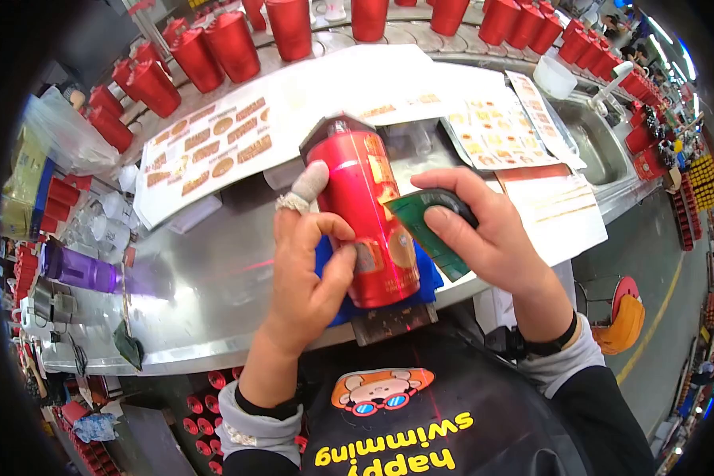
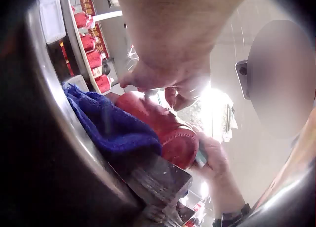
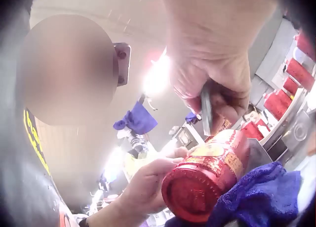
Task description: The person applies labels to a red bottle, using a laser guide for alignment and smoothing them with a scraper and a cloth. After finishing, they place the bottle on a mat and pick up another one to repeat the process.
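Observation:
A red bottle (image 1: 349,186) with gold stickers lies on a blue cloth (image 1: 430,274) over a dark support, its base towards the person. My left hand (image 1: 301,270) holds the bottle's left side, with thumb and forefinger bent against it and a grey-covered fingertip farther up. In my right hand (image 1: 492,234) is a green scraper (image 1: 428,230), gripped between thumb and fingers, its edge by the stickers. The left wrist view shows the bottle's round base (image 2: 180,148) beside the cloth (image 2: 111,123). The scraper (image 3: 206,111) stands above the bottle (image 3: 197,182) in the right wrist view.
White sticker sheets (image 1: 214,147) and further sheets (image 1: 500,131) lie behind the bottle. Red containers (image 1: 289,28) line the back. A purple cup (image 1: 79,266) is at left, a sink (image 1: 595,147) at right. The metal table's front edge runs near the person.

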The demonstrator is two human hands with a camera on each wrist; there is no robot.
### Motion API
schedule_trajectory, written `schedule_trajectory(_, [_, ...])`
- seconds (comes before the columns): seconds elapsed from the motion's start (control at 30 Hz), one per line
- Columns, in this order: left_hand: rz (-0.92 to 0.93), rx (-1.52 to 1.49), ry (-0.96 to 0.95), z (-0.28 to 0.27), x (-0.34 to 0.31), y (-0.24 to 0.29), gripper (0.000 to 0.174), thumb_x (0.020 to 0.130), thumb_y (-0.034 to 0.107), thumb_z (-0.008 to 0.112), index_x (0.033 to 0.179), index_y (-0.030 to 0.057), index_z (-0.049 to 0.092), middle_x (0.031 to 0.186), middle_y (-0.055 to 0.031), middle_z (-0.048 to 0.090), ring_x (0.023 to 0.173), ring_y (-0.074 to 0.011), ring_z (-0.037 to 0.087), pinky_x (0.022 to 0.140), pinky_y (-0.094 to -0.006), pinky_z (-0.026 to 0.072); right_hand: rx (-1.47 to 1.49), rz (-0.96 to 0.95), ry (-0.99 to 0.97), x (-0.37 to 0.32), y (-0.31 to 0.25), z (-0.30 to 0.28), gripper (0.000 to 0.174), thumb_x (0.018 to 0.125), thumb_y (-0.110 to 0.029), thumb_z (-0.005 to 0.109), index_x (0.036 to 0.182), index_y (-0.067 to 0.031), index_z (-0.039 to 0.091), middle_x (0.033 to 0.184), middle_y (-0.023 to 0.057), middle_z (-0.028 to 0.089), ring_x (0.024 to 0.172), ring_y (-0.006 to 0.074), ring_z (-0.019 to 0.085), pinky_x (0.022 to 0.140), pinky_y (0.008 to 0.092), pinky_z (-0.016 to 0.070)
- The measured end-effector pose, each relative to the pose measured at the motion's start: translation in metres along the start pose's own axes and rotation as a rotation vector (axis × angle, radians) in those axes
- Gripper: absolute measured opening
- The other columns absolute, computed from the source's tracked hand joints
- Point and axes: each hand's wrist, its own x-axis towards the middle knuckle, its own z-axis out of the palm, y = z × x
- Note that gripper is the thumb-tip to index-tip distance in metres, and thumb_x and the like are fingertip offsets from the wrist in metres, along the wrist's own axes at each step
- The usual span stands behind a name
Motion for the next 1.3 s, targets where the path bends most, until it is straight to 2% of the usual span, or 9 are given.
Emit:
schedule_trajectory(0.03, [0.005,0.039,0.009,0.001,0.001,0.002,0.016,0.079,0.003,0.056,0.095,0.0036,0.058,0.149,-0.0259,0.037,0.139,-0.0352,0.034,0.114,-0.0440,0.0210,0.012,0.016,0.033,0.000,-0.004,0.003,0.033,0.091,-0.007,0.059,0.124,-0.0018,0.056,0.101,0.0164,0.064,0.088,0.0245,0.064,0.077,0.0330,0.0499])
schedule_trajectory(0.07, [0.041,0.087,0.011,0.001,0.002,0.002,0.020,0.077,0.003,0.060,0.097,0.0061,0.060,0.147,-0.0273,0.038,0.132,-0.0410,0.038,0.110,-0.0461,0.0251,-0.089,-0.080,0.037,0.000,-0.002,0.003,0.034,0.090,-0.002,0.058,0.124,-0.0023,0.056,0.106,0.0172,0.064,0.096,0.0279,0.064,0.083,0.0335,0.0492])
schedule_trajectory(0.23, [0.079,0.125,-0.019,0.001,0.004,0.001,0.016,0.078,0.002,0.061,0.093,0.0068,0.060,0.147,-0.0272,0.039,0.132,-0.0400,0.038,0.110,-0.0460,0.0228,-0.315,-0.430,0.012,0.002,0.004,0.006,0.033,0.080,0.005,0.062,0.113,-0.0012,0.061,0.130,0.0232,0.053,0.117,0.0387,0.053,0.097,0.0429,0.0442])
schedule_trajectory(0.37, [0.033,-0.007,-0.023,-0.002,0.000,-0.001,0.013,0.079,0.002,0.060,0.090,0.0065,0.060,0.146,-0.0266,0.040,0.131,-0.0384,0.038,0.110,-0.0453,0.0225,-0.415,-0.445,0.020,0.003,-0.007,0.017,0.031,0.070,0.007,0.067,0.100,-0.0009,0.064,0.134,0.0244,0.048,0.118,0.0437,0.050,0.098,0.0461,0.0440])
schedule_trajectory(0.63, [-0.053,-0.260,0.037,-0.006,-0.013,-0.011,0.009,0.084,0.004,0.058,0.092,0.0055,0.060,0.145,-0.0246,0.041,0.132,-0.0331,0.040,0.112,-0.0427,0.0234,-0.643,-0.515,-0.036,0.000,-0.007,0.041,0.026,0.077,-0.012,0.067,0.102,-0.0121,0.069,0.141,0.0161,0.045,0.123,0.0367,0.045,0.094,0.0441,0.0434])
schedule_trajectory(0.83, [-0.310,-0.652,0.265,0.011,-0.038,-0.018,0.020,0.091,0.020,0.063,0.097,0.0021,0.058,0.136,-0.0241,0.046,0.130,-0.0310,0.041,0.110,-0.0400,0.0260,-0.715,-0.503,-0.102,-0.005,-0.011,0.042,0.026,0.080,-0.017,0.065,0.106,-0.0167,0.071,0.145,0.0136,0.042,0.128,0.0346,0.041,0.094,0.0424,0.0407])
schedule_trajectory(1.0, [-0.307,-0.200,0.105,0.008,-0.040,-0.005,0.022,0.089,0.024,0.065,0.092,0.0039,0.058,0.142,-0.0243,0.043,0.130,-0.0295,0.041,0.110,-0.0404,0.0258,-0.540,-0.505,-0.068,-0.006,-0.004,0.038,0.033,0.078,-0.009,0.069,0.111,-0.0134,0.069,0.139,0.0181,0.046,0.123,0.0372,0.045,0.097,0.0449,0.0402])
schedule_trajectory(1.13, [-0.347,-0.414,0.166,0.008,-0.034,-0.003,0.015,0.087,0.018,0.063,0.086,0.0050,0.056,0.145,-0.0253,0.042,0.130,-0.0284,0.041,0.110,-0.0402,0.0262,-0.295,-0.363,0.073,-0.007,0.008,0.031,0.038,0.078,-0.002,0.070,0.115,-0.0065,0.065,0.133,0.0216,0.050,0.119,0.0395,0.048,0.100,0.0460,0.0390])
schedule_trajectory(1.3, [-0.517,-0.736,0.159,-0.004,-0.026,0.002,0.016,0.090,0.017,0.056,0.089,0.0013,0.053,0.142,-0.0234,0.045,0.126,-0.0237,0.049,0.108,-0.0374,0.0344,-0.271,-0.188,0.110,-0.013,0.020,0.037,0.065,0.086,-0.027,0.069,0.140,0.0009,0.047,0.146,0.0235,0.039,0.133,0.0372,0.040,0.109,0.0424,0.0330])
